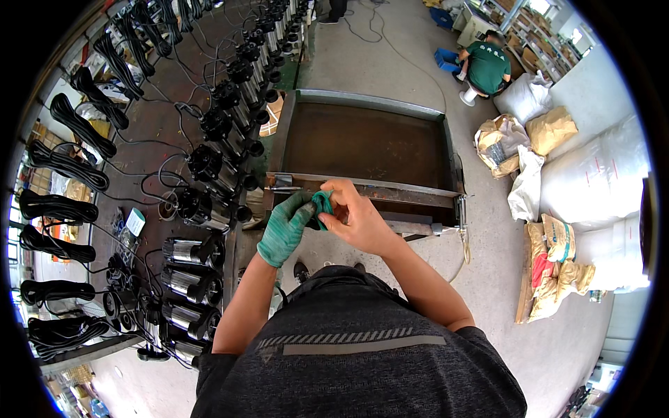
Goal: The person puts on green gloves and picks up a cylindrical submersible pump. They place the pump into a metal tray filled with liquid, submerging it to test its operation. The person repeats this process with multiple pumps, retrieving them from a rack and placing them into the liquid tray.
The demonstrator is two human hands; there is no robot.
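Observation:
In front of my body, both hands meet over the near edge of a metal trough. My left hand (285, 228) wears a green knit work glove and its fingers are closed on a bunched green glove (322, 207). My right hand (357, 217) is bare, with its thumb and fingers pinching the other side of that same bunched glove. Part of the bunched glove is hidden between the fingers. Just beyond, the rectangular trough (366, 98) has a brown, rusty-looking bottom. A small metal tool (284, 188) lies on its near ledge, left of my hands.
At left, a table (155, 125) carries rows of black-and-silver pumps (204, 164) and coiled black cables (66, 167). A person in a green shirt (486, 67) sits at the far right beside a blue bin (446, 60). Sacks (554, 130) stand along the right side. A hose (465, 247) hangs by the trough's corner.

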